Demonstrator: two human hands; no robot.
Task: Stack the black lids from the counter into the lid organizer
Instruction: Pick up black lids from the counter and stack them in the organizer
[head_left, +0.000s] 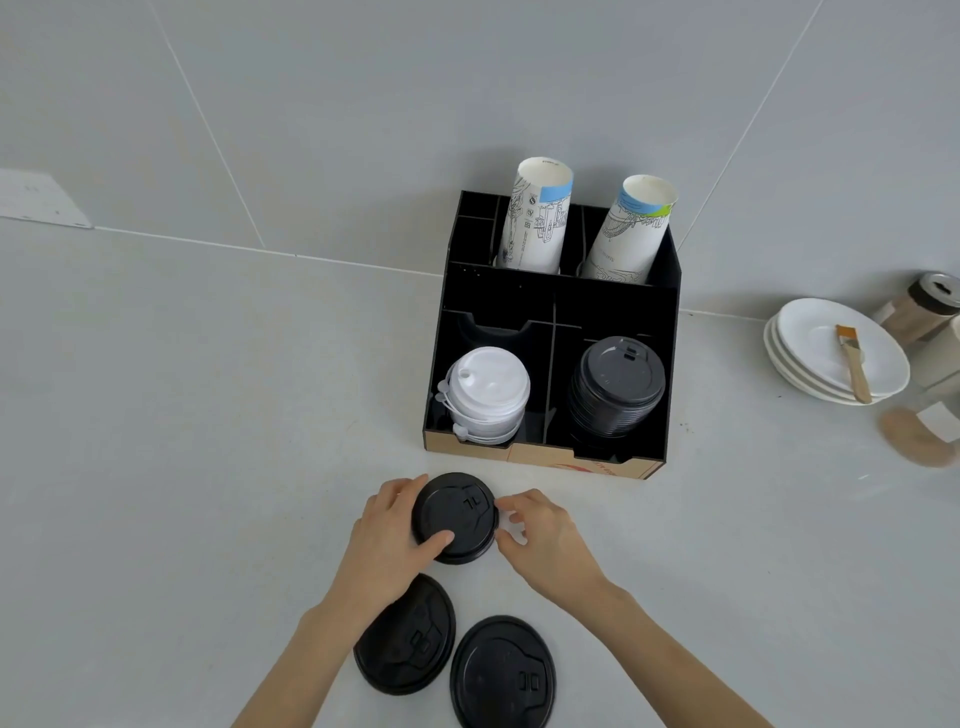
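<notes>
Lid (455, 517) pinched in left hand (387, 538); right hand (540, 535) fingertips on rim, grip unclear. Next: lift onto black stack (615, 392) in organizer (670, 322). Two loose lids (501, 673) waiting.

Paper cups: two printed stacks, one at back left (537, 218) and one at back right (631, 231), both leaning up out of the rear slots.
White lids (488, 397): a stack in the front left compartment.
Saucers (810, 358): white pile out at the right on the counter (182, 415).
Brush (853, 361): wooden handle, lying across the top saucer.
Jar (922, 306): metal-capped, just behind the saucers, blurred.
Wall (363, 104): pale grey tiles.
</notes>
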